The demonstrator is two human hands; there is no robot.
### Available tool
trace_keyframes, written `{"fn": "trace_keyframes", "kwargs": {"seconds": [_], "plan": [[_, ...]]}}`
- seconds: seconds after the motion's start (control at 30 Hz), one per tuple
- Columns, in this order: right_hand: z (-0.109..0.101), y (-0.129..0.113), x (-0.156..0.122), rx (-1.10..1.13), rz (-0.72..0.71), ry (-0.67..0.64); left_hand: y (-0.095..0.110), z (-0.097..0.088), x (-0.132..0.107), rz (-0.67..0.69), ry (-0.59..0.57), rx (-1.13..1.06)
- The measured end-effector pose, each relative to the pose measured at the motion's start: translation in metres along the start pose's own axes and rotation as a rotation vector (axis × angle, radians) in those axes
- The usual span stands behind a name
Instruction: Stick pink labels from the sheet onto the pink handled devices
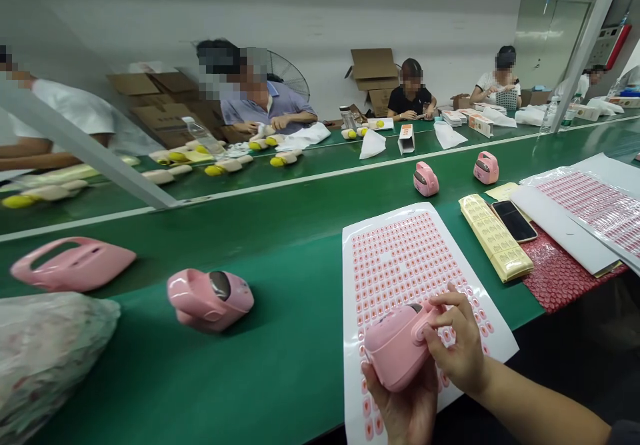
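A pink plastic device point(395, 342) with a loop handle and a small dark window is held tilted over a sticker sheet. My left hand point(407, 408) cups it from below, thumb along its near side. The fingers and thumb of my right hand point(457, 345) close on the handle end, by a round boss; whether a sticker is under them is hidden. The white sheet point(357, 228) under the device carries rows of small pink oval stickers, with a few gaps in the rows. Another pink device point(210, 302) lies on the green surface to the left.
More pink devices point(75, 263) stand along the green belt point(280, 228). A clear plastic bag point(50, 358) is at left. To the right lie a yellow sticker pack point(495, 238), a phone point(515, 220) and more sheets point(565, 222). Several co-workers sit across, beyond a slanted metal post point(120, 158).
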State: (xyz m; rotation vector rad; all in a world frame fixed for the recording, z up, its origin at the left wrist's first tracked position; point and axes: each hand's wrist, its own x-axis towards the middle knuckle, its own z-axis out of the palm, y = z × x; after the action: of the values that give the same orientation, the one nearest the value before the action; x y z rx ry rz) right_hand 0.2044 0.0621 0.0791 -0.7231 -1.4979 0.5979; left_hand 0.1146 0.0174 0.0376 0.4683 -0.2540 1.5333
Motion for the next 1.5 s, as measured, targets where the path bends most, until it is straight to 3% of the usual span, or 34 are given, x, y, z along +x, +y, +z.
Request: {"fn": "trace_keyframes", "kwargs": {"seconds": [0.27, 0.43, 0.53, 0.7, 0.87, 1.1, 1.2, 1.33, 1.4, 1.5], "plan": [[-0.005, -0.005, 0.009, 0.153, 0.266, -0.150, 0.002, -0.001, -0.001, -0.039, -0.003, 0.053], [-0.013, 0.010, 0.010, 0.209, 0.463, -0.185, 0.005, -0.001, -0.005, -0.098, 0.017, 0.109], [-0.035, 0.026, -0.007, 0.060, 0.374, -0.225, 0.011, 0.003, -0.006, -0.092, 0.028, 0.133], [-0.079, 0.047, -0.048, -0.230, 0.085, -0.579, 0.025, 0.006, -0.006, -0.078, 0.092, 0.119], [-0.086, 0.058, -0.059, -0.288, -0.032, -0.553, 0.033, 0.000, -0.010, -0.061, 0.238, 0.026], [-0.080, 0.062, -0.062, -0.238, -0.041, -0.538, 0.034, -0.022, -0.020, 0.055, 0.317, 0.113], [-0.079, 0.054, -0.058, -0.194, 0.034, -0.507, 0.044, -0.022, -0.026, 0.082, 0.420, 0.311], [-0.078, 0.032, -0.020, 0.009, 0.356, -0.458, 0.060, -0.011, -0.031, 0.172, 0.526, 0.969], [-0.074, 0.019, 0.007, 0.109, 0.460, -0.450, 0.064, -0.007, -0.030, 0.206, 0.473, 1.264], [-0.060, 0.003, 0.036, 0.252, 0.478, -0.514, 0.065, -0.007, -0.023, 0.129, 0.307, 1.474]]}}
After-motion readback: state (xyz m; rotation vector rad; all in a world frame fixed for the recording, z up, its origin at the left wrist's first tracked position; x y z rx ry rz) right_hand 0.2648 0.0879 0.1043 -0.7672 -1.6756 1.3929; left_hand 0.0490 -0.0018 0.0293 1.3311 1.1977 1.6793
